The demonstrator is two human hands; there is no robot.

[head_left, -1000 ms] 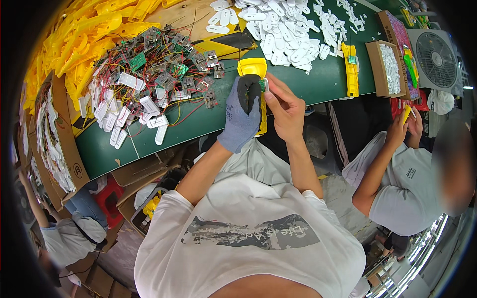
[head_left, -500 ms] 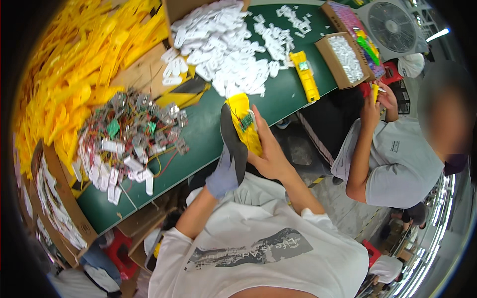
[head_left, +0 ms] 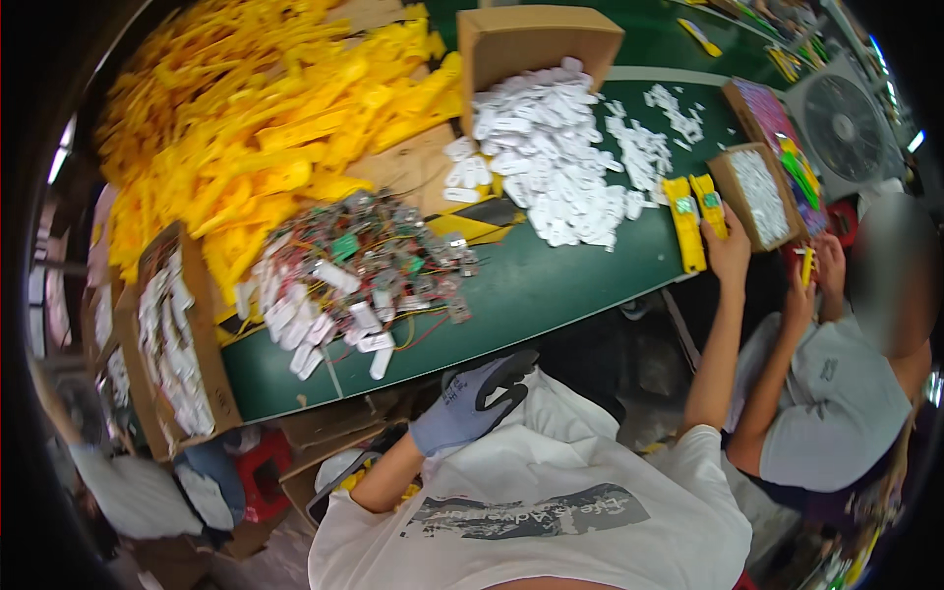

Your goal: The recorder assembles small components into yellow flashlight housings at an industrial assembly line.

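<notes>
Reaching out to the right, my right hand (head_left: 728,248) grips a yellow plastic casing (head_left: 707,205) with a small green circuit board in it. A second yellow casing (head_left: 685,228), also with a green board, lies on the green table right beside it. My left hand (head_left: 477,401), in a grey-blue glove with dark fingers, hovers in front of my shirt near the table's front edge; it is empty, thumb and fingers apart. Between my hands, farther back, a heap of small white plastic parts (head_left: 560,157) spills from a cardboard box (head_left: 536,37).
Yellow casings (head_left: 265,128) pile up at the far left. Wired circuit parts (head_left: 364,261) lie in a tangle before them. A carton of white strips (head_left: 211,379) stands at left, a small box (head_left: 733,192) at right. A co-worker (head_left: 821,383) sits at right, near a fan (head_left: 841,118).
My right hand has carried the yellow casing from in front of me to the right, beside the other casing. My gloved left hand has let go of it and drawn back. The view has shifted.
</notes>
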